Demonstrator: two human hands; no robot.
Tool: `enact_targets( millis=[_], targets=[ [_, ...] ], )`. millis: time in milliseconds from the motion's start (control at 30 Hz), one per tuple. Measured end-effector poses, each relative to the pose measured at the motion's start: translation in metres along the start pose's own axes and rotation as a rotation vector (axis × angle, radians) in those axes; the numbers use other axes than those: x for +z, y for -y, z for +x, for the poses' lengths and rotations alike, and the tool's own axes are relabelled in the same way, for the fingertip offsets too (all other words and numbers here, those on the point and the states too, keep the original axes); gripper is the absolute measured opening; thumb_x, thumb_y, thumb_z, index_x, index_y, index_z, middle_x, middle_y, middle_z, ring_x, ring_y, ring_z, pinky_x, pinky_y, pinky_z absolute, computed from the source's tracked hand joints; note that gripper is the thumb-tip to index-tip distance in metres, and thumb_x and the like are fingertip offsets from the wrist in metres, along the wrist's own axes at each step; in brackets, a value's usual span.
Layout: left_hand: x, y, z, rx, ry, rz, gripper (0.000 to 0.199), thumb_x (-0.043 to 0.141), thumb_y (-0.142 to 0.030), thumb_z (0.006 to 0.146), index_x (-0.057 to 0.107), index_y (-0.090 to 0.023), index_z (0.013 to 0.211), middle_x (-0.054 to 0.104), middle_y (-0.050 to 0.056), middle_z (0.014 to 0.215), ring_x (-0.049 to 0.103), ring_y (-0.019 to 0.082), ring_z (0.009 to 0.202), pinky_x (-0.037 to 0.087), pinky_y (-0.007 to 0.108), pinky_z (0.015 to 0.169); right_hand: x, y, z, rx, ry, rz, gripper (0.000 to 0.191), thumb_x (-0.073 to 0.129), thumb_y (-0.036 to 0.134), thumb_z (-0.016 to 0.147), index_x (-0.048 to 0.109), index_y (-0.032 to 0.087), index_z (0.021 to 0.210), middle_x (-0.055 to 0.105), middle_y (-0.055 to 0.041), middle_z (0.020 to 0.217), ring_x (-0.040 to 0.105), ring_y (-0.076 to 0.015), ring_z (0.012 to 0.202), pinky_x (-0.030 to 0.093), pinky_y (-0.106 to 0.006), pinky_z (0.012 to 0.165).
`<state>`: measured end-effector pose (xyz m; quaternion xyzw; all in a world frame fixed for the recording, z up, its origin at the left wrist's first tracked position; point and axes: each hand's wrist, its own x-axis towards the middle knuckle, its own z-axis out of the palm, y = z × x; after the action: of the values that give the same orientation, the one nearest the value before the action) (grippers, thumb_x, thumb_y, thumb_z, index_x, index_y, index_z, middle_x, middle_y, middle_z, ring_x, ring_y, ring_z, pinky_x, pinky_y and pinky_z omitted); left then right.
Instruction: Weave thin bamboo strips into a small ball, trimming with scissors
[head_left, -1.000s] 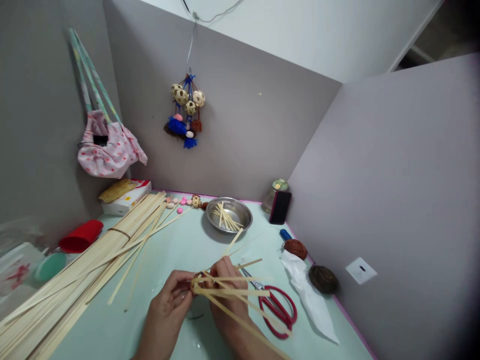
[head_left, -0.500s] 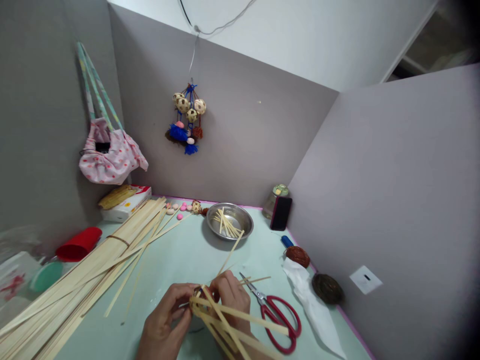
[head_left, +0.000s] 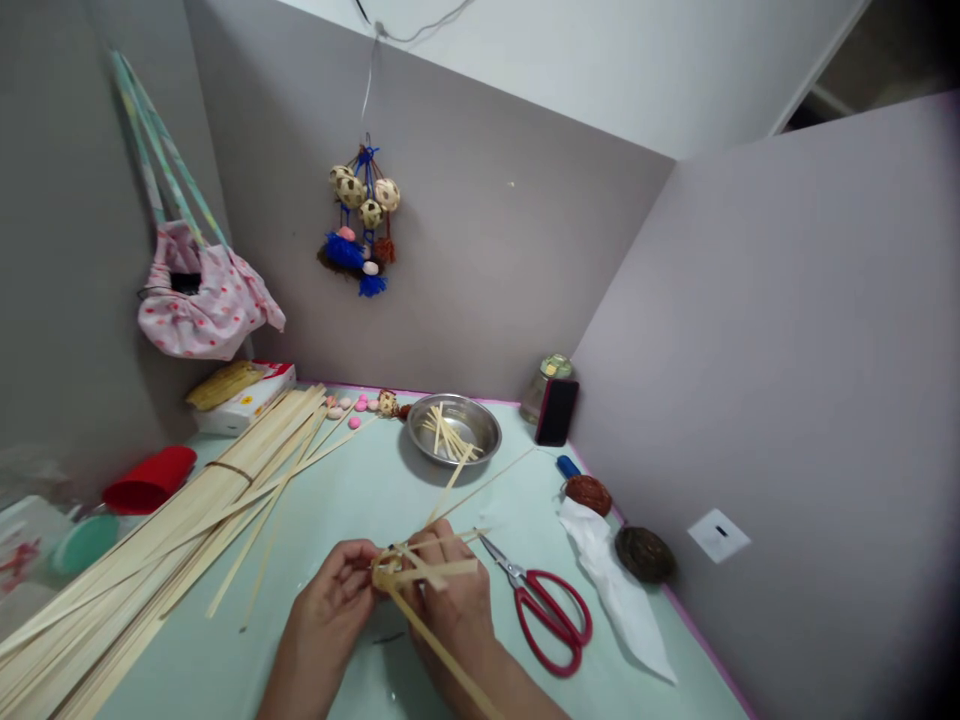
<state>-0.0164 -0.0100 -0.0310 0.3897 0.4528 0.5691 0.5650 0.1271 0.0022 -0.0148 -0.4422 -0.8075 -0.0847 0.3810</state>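
Between my hands, low in the middle of the head view, is a small woven piece of pale strips, with long loose ends sticking out to several sides. My left hand pinches its left edge with curled fingers. At its right side my right hand is closed on the piece and its strips, some of which cross over the fingers. One long strip runs down over the right wrist. Red-handled scissors lie just right of my right hand, blades partly open.
A bundle of flat strips fills the left side. A metal bowl holds short strips. A phone leans on a jar. White tissue, brown yarn and a dark ball lie right. A red cup is left.
The loose strips have swung around the woven piece, and my right hand has shifted over its right side. The whole view has shifted slightly, with the scenery higher and further left.
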Motion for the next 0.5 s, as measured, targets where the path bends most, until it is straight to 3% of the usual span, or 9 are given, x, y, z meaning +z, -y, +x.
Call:
enact_targets(
  millis=[133, 267, 500],
  targets=[
    [0.0008, -0.0013, -0.0021, -0.022, 0.023, -0.007, 0.02, 0.076, -0.023, 0.069, 0.063, -0.021, 0.084, 0.073, 0.002, 0.085, 0.073, 0.022, 0.086, 0.057, 0.026, 0.076, 0.0021, -0.0024, -0.0024, 0.115, 0.029, 0.073, 0.011, 0.047, 0.016, 0.089, 0.056, 0.02, 0.084, 0.061, -0.0039, 0.081, 0.058, -0.0163, 0.066, 0.041, -0.025, 0.06],
    [0.004, -0.004, -0.0026, -0.011, -0.001, 0.009, 0.021, 0.078, -0.023, 0.065, 0.063, -0.021, 0.08, 0.073, 0.002, 0.082, 0.073, 0.022, 0.084, 0.057, 0.026, 0.072, 0.0002, -0.0014, -0.0022, 0.132, 0.085, 0.115, 0.012, 0.049, 0.011, 0.082, 0.054, 0.02, 0.086, 0.06, -0.0039, 0.083, 0.059, -0.0175, 0.068, 0.042, -0.025, 0.059],
    [0.0084, -0.0036, 0.0006, -0.078, 0.023, -0.004, 0.024, 0.08, -0.026, 0.064, 0.06, -0.02, 0.076, 0.072, 0.0, 0.073, 0.073, 0.02, 0.074, 0.057, 0.027, 0.072, -0.0011, -0.0025, 0.0016, 0.173, 0.14, -0.062, 0.015, 0.051, 0.007, 0.081, 0.056, 0.021, 0.084, 0.061, -0.0036, 0.081, 0.057, -0.0196, 0.066, 0.038, -0.028, 0.059]
  ],
)
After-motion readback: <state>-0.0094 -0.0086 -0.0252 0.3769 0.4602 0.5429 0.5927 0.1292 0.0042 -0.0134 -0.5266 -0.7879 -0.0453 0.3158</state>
